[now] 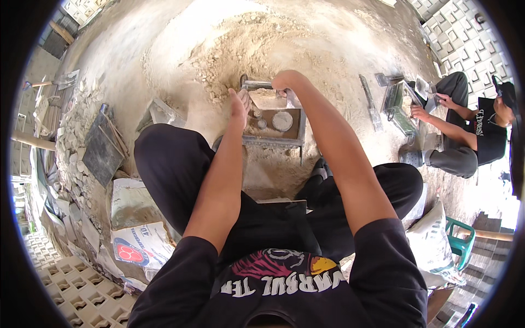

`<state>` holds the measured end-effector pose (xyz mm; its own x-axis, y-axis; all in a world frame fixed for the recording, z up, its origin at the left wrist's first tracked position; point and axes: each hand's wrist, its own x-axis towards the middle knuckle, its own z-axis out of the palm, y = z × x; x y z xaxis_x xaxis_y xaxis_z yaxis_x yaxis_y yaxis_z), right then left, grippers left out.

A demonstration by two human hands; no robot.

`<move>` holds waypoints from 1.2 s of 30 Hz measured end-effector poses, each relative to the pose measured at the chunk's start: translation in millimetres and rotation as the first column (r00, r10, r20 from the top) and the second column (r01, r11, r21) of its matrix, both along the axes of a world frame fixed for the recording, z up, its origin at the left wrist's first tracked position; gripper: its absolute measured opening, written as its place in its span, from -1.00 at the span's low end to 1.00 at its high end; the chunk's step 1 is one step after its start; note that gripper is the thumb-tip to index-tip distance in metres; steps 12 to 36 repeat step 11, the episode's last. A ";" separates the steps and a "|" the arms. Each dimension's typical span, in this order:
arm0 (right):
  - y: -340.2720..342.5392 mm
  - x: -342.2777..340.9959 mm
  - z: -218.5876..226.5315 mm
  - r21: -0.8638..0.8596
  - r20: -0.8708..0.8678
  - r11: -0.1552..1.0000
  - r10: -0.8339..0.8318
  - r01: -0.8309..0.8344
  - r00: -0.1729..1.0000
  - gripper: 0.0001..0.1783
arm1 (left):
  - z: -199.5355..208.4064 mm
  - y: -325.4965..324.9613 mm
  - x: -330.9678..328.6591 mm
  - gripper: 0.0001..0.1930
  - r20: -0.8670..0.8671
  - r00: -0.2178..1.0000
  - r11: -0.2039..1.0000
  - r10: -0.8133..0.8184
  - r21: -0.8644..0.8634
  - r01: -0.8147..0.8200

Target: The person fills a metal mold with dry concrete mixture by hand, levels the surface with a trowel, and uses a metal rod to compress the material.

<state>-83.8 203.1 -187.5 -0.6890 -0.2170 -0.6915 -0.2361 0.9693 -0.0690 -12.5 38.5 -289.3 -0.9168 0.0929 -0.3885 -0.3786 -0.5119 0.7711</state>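
In front of my crossed legs, a rectangular metal mould (pixel 302 130) sits on the dusty ground. Inside it are a pale round disc (pixel 282 121) and a smaller round piece (pixel 262 124), with sandy material (pixel 266 98) at its far end. My left hand (pixel 239 105) lies along the mould's left side, fingers stretched toward the far corner. Over the far right part, my right hand (pixel 289 83) curls down around a flat grey tool (pixel 290 99); its fingers mostly hide the tool's grip, and its exact kind is unclear.
Beyond the mould spreads a sandy heap (pixel 268 38). To the right a co-worker (pixel 465 126) sits at another mould (pixel 401 106), near a long bar (pixel 371 104). Dark boards (pixel 104 147) and rubble lie left. Sacks (pixel 143 243) and a green stool (pixel 460 240) flank me.
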 end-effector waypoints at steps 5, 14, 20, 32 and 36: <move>1.0 5.4 67.5 0.027 0.091 0.982 -0.191 0.189 0.977 -0.86 | 2.2 -0.3 -3.7 -0.08 -0.036 0.998 0.994 -0.054 0.088 0.057; 53.2 -22.4 19.8 -0.288 0.404 0.733 -0.490 0.616 0.772 -0.80 | -40.6 -13.7 -25.3 -0.11 -0.282 0.958 0.986 -0.057 -0.168 0.009; 53.2 -22.4 19.8 -0.288 0.404 0.733 -0.490 0.616 0.772 -0.80 | -40.6 -13.7 -25.3 -0.11 -0.282 0.958 0.986 -0.057 -0.168 0.009; 53.2 -22.4 19.8 -0.288 0.404 0.733 -0.490 0.616 0.772 -0.80 | -40.6 -13.7 -25.3 -0.11 -0.282 0.958 0.986 -0.057 -0.168 0.009; 53.2 -22.4 19.8 -0.288 0.404 0.733 -0.490 0.616 0.772 -0.80 | -40.6 -13.7 -25.3 -0.11 -0.282 0.958 0.986 -0.057 -0.168 0.009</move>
